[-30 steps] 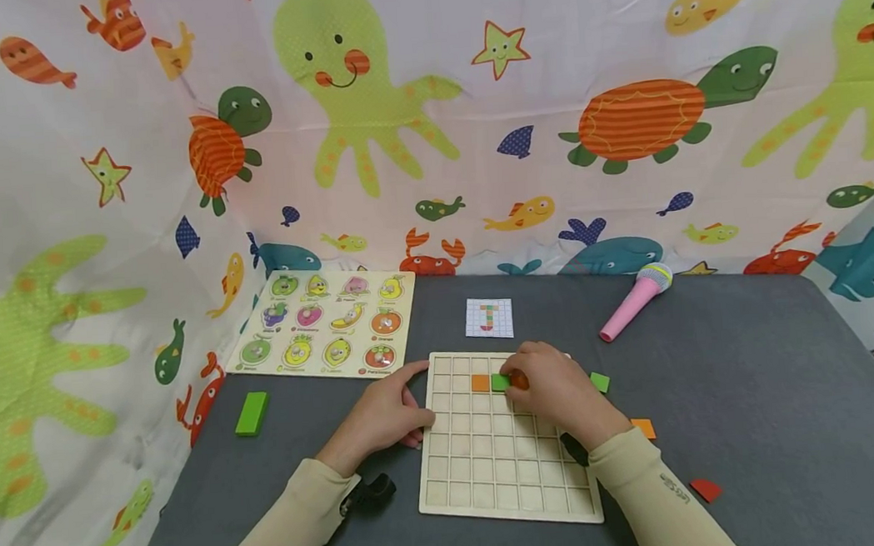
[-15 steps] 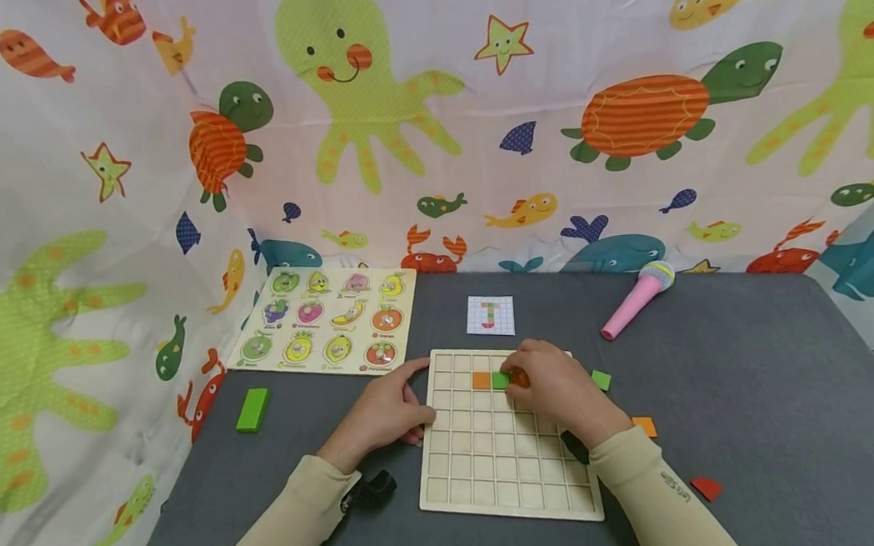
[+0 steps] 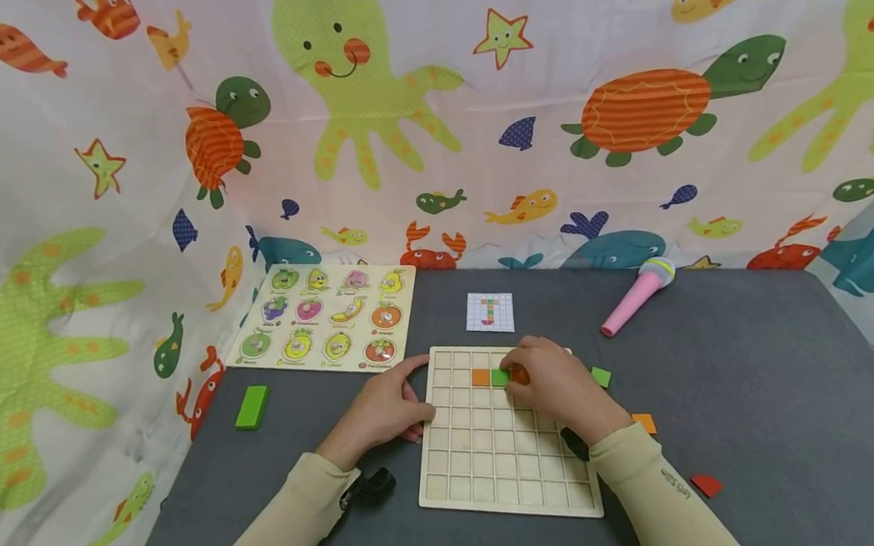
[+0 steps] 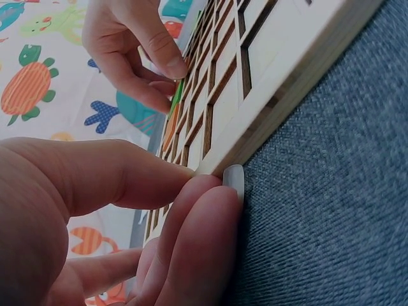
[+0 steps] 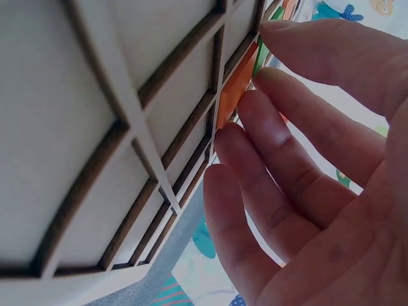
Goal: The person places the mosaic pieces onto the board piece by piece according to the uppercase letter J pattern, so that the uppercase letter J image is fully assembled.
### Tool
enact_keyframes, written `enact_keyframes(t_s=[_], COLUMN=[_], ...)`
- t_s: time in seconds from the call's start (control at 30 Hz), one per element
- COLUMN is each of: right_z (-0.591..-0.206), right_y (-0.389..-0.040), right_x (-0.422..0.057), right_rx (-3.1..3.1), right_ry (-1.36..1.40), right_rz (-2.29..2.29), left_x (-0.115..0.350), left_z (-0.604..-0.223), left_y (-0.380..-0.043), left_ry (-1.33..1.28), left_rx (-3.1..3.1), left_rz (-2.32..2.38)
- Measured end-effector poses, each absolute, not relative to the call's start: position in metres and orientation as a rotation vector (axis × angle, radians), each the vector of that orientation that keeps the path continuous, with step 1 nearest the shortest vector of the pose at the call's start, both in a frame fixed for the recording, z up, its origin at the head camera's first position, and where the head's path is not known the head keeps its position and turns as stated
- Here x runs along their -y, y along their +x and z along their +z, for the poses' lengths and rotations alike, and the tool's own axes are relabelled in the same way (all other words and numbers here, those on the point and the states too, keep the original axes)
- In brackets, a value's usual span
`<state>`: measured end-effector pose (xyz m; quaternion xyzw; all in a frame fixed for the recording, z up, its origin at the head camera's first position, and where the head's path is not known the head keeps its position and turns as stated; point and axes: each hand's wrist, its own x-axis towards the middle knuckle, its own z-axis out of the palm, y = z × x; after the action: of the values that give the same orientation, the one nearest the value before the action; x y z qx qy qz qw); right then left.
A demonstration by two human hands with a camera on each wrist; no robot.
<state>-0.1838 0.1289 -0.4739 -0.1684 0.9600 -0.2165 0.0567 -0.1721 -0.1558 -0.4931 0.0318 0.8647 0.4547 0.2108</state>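
A pale wooden grid board (image 3: 482, 462) lies on the dark table. My left hand (image 3: 380, 410) grips its left edge, fingertips curled against the side in the left wrist view. Over the board's upper part, my right hand (image 3: 552, 387) has thumb and index finger at a green square tile (image 5: 258, 58), which they appear to pinch within the grid. An orange square tile (image 3: 481, 377) sits in the cell left of the green one. Beside the green tile, an orange-red piece (image 5: 234, 86) is partly covered by the right hand's fingers.
Right of the board lie a green tile (image 3: 600, 377), an orange tile (image 3: 644, 423) and a red quarter-round tile (image 3: 706, 485). Behind it is a pattern card (image 3: 489, 312); a pink toy microphone (image 3: 634, 298), a fruit puzzle board (image 3: 323, 317) and a green block (image 3: 252, 408) surround it.
Both hands stay almost where they were, with the same tiles on the board. The head view shifts only slightly.
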Motion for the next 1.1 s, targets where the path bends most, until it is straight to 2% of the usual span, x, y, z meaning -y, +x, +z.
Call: enact_keyframes(t_s=[0.53, 0.87, 1.1], right_z=[-0.459, -0.444, -0.451], right_y=[-0.180, -0.144, -0.114], right_x=[-0.150, -0.227, -0.271], right_rx=[-2.952, -2.979, -2.984], right_ry=[-0.547, -0.394, -0.327], right_rz=[-0.687, -0.668, -0.646], left_x=[0.147, 0.148, 0.150], left_z=[-0.485, -0.486, -0.489], left_y=[-0.172, -0.171, -0.169], left_ry=[0.092, 0.067, 0.046], left_rx=[-2.405, -2.389, -2.391], left_rz=[1.268, 1.303, 1.297])
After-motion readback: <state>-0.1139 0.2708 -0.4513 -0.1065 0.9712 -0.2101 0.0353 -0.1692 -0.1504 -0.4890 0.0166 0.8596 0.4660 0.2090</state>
